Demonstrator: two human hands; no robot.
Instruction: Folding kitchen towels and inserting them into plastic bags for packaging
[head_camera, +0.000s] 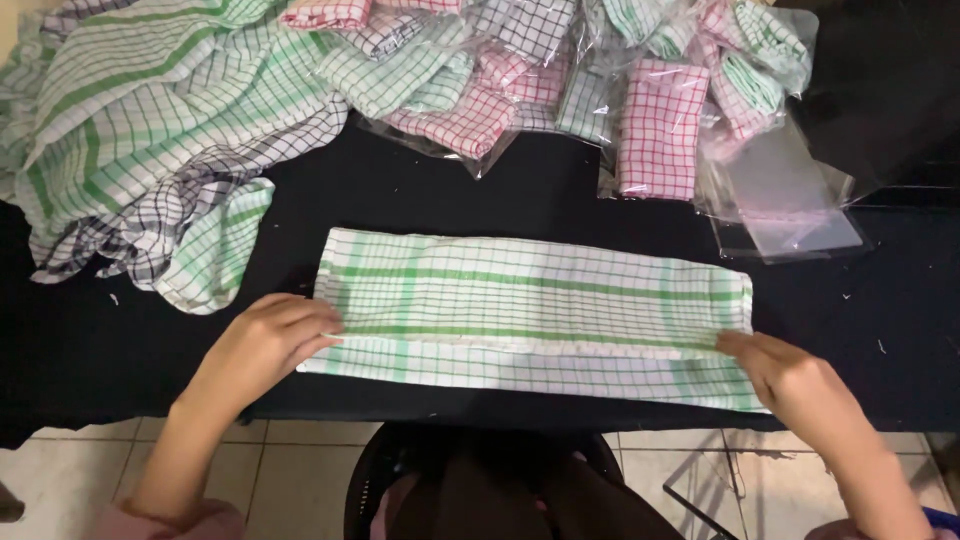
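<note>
Folding a green-checked cloth into a long strip on the dark table.

The left hand (268, 340) and right hand (785, 368) sit well apart, one at each end of the green-checked cloth (530, 310), which stretches between them. Fingers look pinched on the folded edge at both ends, though I cannot tell how firm the grip is. The lengthwise fold looks in hand; evening the edges would seem to need both ends kept level. Beyond the left hand lies a heap of loose checked cloths (150, 130); beyond the right, bagged folded cloths (655, 125) and an empty clear bag (790, 205).
</note>
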